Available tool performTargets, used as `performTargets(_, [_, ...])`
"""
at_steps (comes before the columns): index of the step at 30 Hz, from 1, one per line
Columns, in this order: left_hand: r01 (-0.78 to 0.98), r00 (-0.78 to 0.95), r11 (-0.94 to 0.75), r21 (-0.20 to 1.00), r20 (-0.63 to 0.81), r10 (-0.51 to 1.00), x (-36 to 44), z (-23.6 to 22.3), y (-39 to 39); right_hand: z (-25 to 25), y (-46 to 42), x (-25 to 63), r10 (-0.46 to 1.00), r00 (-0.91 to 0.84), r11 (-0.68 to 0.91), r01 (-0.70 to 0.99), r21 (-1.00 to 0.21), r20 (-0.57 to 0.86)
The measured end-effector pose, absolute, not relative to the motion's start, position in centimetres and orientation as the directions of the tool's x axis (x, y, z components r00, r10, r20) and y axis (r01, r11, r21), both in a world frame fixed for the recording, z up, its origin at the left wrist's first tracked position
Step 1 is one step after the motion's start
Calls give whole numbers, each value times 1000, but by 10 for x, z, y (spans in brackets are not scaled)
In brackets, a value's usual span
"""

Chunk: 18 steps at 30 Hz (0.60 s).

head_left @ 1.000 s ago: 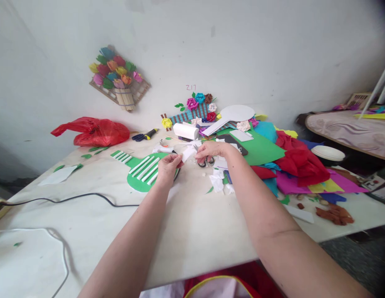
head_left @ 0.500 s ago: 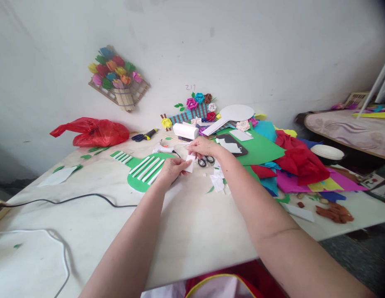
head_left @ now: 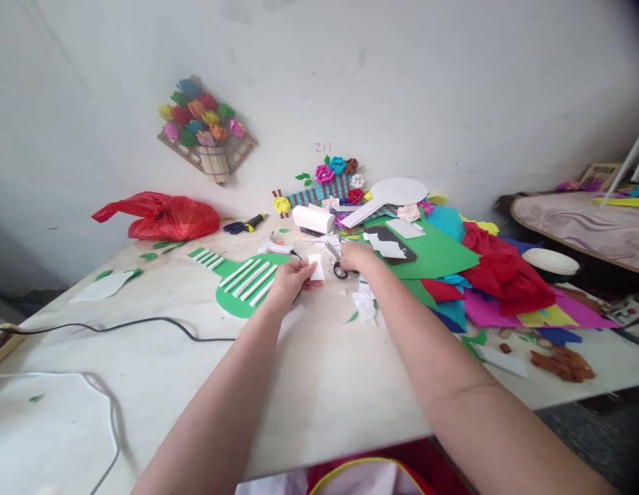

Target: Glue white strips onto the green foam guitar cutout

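My left hand point(head_left: 292, 282) pinches a small white piece of paper point(head_left: 316, 267) between thumb and fingers, just above the table. My right hand point(head_left: 356, 257) is closed at the handles of a pair of scissors point(head_left: 340, 271), whose blades point away and to the left. Its fingertips are partly hidden behind the hand. Beside my left hand lies a green guitar-shaped cutout point(head_left: 231, 302) with white strips across it. A white glue gun point(head_left: 275, 247) rests just behind the cutout.
White paper scraps point(head_left: 364, 302) lie right of centre. Behind stand a white roll point(head_left: 313, 218) and paper flowers point(head_left: 324, 174). Coloured sheets point(head_left: 443, 254) cover the right side. A red plastic bag point(head_left: 169, 218), pliers point(head_left: 245, 224) and a black cord point(head_left: 164, 320) are on the left.
My right hand has left the small white paper and moved right and slightly down to the scissors. My left hand keeps hold of the paper. The view has shifted slightly.
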<state>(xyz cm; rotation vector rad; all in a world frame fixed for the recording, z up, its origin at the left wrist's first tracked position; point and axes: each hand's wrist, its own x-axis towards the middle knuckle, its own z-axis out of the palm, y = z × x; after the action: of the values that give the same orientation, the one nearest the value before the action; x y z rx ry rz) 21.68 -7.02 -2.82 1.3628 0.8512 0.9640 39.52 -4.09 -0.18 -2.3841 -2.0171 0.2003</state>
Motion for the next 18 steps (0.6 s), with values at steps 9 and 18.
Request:
performTargets(9, [-158, 288, -71, 985, 115, 951, 211, -28, -64, 17, -48, 421, 987, 152, -162, 925, -343, -55])
performTargets(18, [-377, 165, -87, 922, 159, 973, 201, -28, -55, 21, -55, 402, 1000, 13, 5, 471, -882, 12])
